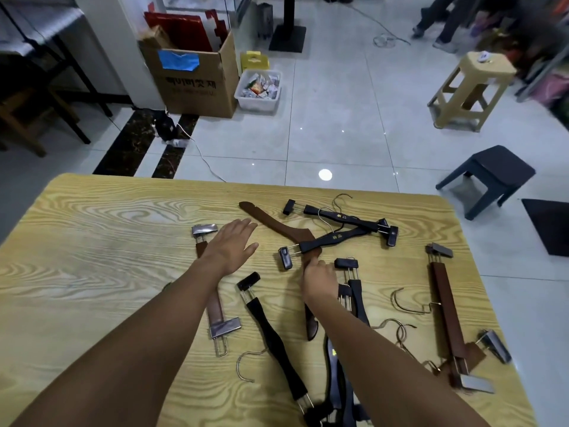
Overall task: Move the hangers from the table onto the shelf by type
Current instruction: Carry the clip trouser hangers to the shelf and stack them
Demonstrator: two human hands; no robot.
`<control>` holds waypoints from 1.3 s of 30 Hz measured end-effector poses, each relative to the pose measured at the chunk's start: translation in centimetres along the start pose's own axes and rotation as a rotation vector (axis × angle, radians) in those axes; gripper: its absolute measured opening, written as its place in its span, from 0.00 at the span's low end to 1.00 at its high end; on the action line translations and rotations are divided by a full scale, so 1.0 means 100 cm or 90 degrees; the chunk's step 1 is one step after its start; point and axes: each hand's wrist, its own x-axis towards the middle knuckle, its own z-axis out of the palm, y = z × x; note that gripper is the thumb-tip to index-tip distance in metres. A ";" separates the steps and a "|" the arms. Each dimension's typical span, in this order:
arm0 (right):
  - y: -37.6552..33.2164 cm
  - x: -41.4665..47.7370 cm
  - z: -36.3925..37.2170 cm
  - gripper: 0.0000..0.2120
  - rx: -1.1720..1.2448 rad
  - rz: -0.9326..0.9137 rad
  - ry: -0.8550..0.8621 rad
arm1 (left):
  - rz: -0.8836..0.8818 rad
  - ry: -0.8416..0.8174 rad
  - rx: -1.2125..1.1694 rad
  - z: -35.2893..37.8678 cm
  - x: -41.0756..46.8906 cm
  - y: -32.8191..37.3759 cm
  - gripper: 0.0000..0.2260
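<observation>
Table [92, 241]: wood-grain, strewn with hangers.
Black clip hanger [274, 334]: nearest, lying between both forearms.
Right hand [318, 280]: closed around the middle of the brown wooden hanger [271, 221].
Left hand [232, 245]: flat, fingers spread, over a brown clip hanger [215, 312].
Two black clip hangers [341, 224]: crossed, at the far edge.
Floor beyond: cardboard box [197, 84], stools.

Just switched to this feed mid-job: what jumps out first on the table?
A jumble of hangers across the wooden table: black clip hangers crossed at the far middle, and a brown clip hanger along the right edge. At the centre, the right hand grips a brown V-shaped hanger at its bend, while the left hand hovers open, fingers spread, beside it.
</observation>
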 end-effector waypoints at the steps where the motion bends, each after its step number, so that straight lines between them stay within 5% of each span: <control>1: -0.003 0.004 0.003 0.22 -0.005 0.020 0.005 | 0.006 0.002 -0.001 0.001 0.003 -0.003 0.24; 8: -0.008 0.019 0.017 0.18 -0.088 0.081 0.006 | 0.037 0.020 0.003 0.012 0.014 -0.022 0.24; 16: -0.009 0.017 0.014 0.27 -0.102 0.061 0.060 | 0.053 0.020 0.007 0.010 0.025 -0.033 0.25; 20: -0.010 0.010 0.004 0.17 -0.029 0.064 0.052 | 0.066 0.045 0.019 -0.003 0.027 -0.029 0.25; 39: -0.034 -0.054 -0.023 0.13 0.146 0.021 -0.015 | 0.015 0.137 0.139 -0.079 -0.052 -0.032 0.24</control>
